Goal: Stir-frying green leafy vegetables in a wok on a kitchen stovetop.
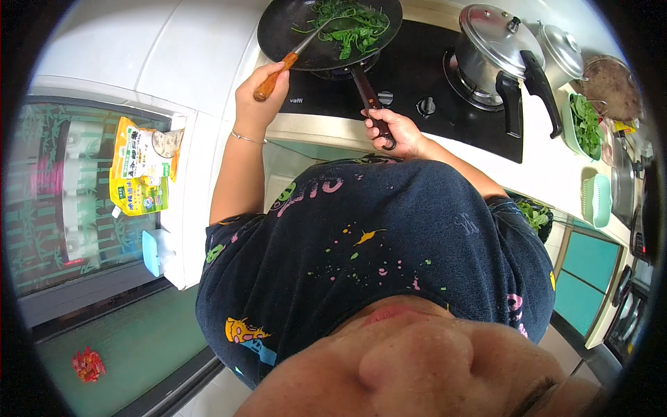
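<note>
My left hand [263, 96], with a bangle on its wrist, grips the wooden handle of a metal cooking utensil [310, 40]. The utensil's head lies among leafy greens [367, 32], which partly hide it. These greens are in a black wok [281, 31] over the left burner of a black gas hob [417, 57]. My right hand [393, 130] is closed around the wok's long dark handle [366, 88], near its end. The wok appears tilted, and its far edge is cut off by the top of the picture.
At the right burner stands a pressure cooker [492, 47], its black handles pointing towards me. Beyond it are a lidded metal pot [563, 49], a basket of leaves [586, 125] and a green plastic basket [596, 200]. Food packets [143, 167] stand on the left ledge beside a blue-lidded container [151, 253].
</note>
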`<action>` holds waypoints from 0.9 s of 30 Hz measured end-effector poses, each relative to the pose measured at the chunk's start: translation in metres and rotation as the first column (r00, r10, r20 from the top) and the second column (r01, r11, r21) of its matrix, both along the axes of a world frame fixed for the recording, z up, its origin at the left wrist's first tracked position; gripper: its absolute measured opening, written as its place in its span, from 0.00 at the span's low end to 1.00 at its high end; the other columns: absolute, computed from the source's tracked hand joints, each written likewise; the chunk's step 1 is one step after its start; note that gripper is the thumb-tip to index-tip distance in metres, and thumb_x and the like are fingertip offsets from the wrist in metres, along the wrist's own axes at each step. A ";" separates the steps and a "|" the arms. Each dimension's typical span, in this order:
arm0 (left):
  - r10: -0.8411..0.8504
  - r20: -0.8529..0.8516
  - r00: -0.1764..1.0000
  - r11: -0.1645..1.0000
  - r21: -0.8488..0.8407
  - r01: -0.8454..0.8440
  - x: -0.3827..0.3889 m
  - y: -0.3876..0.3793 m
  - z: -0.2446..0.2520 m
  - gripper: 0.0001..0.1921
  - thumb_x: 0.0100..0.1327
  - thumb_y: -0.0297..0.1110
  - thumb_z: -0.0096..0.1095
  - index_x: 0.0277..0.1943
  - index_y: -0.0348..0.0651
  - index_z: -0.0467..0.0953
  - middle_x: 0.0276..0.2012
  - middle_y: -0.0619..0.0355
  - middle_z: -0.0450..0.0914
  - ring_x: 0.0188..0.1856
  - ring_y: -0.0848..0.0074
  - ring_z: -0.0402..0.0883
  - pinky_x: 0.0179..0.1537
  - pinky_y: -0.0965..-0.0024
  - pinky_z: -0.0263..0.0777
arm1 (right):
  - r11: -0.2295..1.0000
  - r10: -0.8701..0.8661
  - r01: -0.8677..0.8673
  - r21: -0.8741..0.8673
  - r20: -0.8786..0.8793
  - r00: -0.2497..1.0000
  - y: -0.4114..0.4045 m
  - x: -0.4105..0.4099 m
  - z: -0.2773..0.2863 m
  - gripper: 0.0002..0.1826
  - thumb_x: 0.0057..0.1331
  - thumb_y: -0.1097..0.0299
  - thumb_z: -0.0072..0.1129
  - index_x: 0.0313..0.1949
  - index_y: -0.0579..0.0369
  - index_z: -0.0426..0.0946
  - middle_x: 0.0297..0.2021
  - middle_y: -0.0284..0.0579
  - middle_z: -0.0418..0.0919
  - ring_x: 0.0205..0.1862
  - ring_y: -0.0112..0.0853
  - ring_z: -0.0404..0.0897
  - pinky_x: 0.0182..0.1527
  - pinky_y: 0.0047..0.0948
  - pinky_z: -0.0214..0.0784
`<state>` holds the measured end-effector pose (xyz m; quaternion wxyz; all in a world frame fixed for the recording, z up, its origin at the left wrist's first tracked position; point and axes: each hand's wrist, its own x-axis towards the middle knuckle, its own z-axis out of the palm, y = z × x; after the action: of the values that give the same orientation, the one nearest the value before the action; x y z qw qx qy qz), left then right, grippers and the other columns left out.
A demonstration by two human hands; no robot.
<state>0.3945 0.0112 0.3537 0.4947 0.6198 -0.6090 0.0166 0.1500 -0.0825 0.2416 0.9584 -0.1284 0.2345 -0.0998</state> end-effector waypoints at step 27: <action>-0.119 0.551 0.826 0.993 0.065 0.100 -0.042 -0.020 -0.002 0.08 0.52 0.27 0.66 0.37 0.41 0.77 0.27 0.52 0.79 0.26 0.62 0.79 0.28 0.67 0.73 | 1.000 0.001 -0.001 -0.006 0.007 1.000 0.000 0.000 -0.002 0.12 0.67 0.66 0.50 0.48 0.54 0.65 0.30 0.35 0.70 0.25 0.21 0.66 0.17 0.16 0.52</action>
<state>0.3525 -0.0089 0.3519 0.2872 0.5605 -0.7608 0.1568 0.1499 -0.0828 0.2394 0.9590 -0.1309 0.2306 -0.1003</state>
